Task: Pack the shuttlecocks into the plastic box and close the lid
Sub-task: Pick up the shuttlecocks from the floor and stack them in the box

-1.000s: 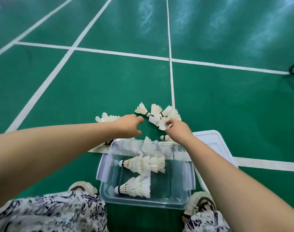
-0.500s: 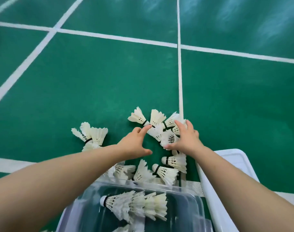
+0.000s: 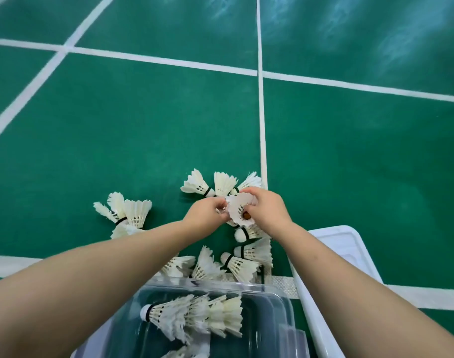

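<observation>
Several shuttlecocks (image 3: 237, 264) dot the floor (image 3: 143, 125) beyond the open box (image 3: 277, 301), lid (image 3: 350, 244) at its right, while left hand (image 3: 202, 215) and right hand (image 3: 269, 213) pinch one feather-light, crushable shuttlecock (image 3: 238, 206), best gripped by its cork (image 3: 246, 216).

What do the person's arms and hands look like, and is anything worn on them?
The left forearm and right forearm are bare to the frame edge: no sleeves show. The left hand and the right hand carry no gloves, and I see no watch, bracelet or ring.
</observation>
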A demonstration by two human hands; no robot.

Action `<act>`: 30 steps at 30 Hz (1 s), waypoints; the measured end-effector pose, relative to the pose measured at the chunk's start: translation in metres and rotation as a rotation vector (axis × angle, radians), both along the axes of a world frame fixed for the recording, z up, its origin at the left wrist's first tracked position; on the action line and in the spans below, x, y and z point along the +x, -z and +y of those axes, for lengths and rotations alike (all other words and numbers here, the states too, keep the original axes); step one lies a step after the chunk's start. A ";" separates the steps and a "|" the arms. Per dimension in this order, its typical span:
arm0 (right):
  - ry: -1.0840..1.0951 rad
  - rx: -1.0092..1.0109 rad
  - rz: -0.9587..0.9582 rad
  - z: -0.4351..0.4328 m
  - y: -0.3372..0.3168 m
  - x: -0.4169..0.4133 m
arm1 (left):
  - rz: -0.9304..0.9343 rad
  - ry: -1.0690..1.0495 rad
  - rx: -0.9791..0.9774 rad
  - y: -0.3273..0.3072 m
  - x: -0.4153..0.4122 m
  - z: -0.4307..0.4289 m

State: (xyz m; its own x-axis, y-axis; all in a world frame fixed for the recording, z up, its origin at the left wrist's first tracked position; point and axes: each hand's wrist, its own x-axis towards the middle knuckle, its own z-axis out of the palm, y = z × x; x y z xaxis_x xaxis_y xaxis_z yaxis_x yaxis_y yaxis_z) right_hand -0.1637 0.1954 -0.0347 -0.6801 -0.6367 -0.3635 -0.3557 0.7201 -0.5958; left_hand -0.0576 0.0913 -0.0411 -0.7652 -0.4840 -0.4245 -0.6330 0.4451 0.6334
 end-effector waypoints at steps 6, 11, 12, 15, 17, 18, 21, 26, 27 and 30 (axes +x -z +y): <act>0.031 -0.119 -0.027 0.019 -0.054 0.013 | 0.021 0.034 -0.208 -0.047 0.030 0.001; 0.010 -0.225 -0.099 0.035 -0.101 0.045 | 0.071 0.002 -0.306 -0.087 0.073 0.003; -0.008 -0.231 -0.105 0.037 -0.110 0.054 | 0.084 0.007 -0.321 -0.095 0.081 0.005; -0.037 -0.248 -0.133 0.041 -0.131 0.083 | 0.097 0.041 -0.343 -0.112 0.105 0.014; -0.049 -0.263 -0.153 0.045 -0.140 0.102 | 0.092 0.075 -0.347 -0.120 0.120 0.018; -0.057 -0.265 -0.153 0.047 -0.144 0.110 | 0.084 0.098 -0.361 -0.122 0.128 0.020; -0.111 -0.235 -0.138 0.055 -0.150 0.134 | 0.053 0.159 -0.432 -0.130 0.147 0.026; -0.185 -0.222 -0.097 0.061 -0.158 0.166 | 0.004 0.301 -0.532 -0.130 0.160 0.035; -0.202 -0.215 -0.079 0.063 -0.159 0.171 | -0.003 0.324 -0.538 -0.131 0.164 0.038; -0.237 -0.192 -0.053 0.071 -0.158 0.180 | 0.001 0.302 -0.452 -0.129 0.170 0.047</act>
State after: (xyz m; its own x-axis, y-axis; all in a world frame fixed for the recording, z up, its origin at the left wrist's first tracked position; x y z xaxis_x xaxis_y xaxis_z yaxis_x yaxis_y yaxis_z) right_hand 0.0161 0.2662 0.1233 -0.4873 -0.8359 -0.2525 -0.4653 0.4933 -0.7350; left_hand 0.1121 0.1384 0.0879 -0.8990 -0.3762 -0.2242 -0.4338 0.8353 0.3378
